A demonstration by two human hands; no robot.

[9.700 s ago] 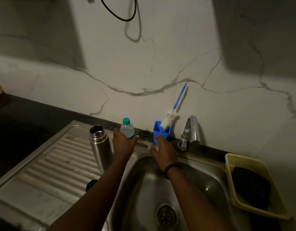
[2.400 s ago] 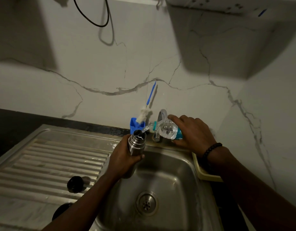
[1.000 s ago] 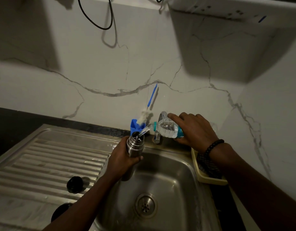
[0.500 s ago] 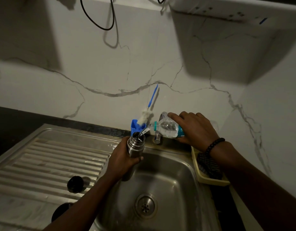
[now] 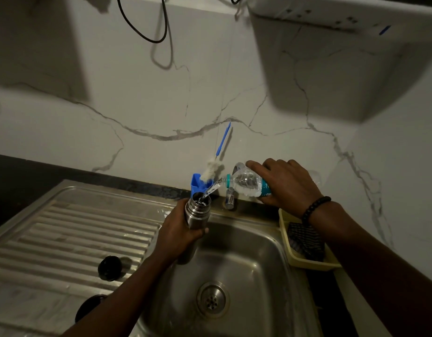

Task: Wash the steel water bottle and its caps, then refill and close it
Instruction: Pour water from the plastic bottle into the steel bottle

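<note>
Head view: the left hand point(image 5: 178, 233) is wrapped around the steel bottle point(image 5: 196, 212), held upright over the sink point(image 5: 254, 259). Just right of it, the right hand point(image 5: 286, 184) grips a tilted plastic bottle point(image 5: 246, 183) whose water falls into the steel bottle's mouth. Two black caps point(image 5: 110, 267) lie left of the left arm on the drainboard point(image 5: 64, 234).

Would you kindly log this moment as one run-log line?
phase: refill | left hand: holds steel bottle over sink | right hand: pours plastic bottle | caps: off
</note>
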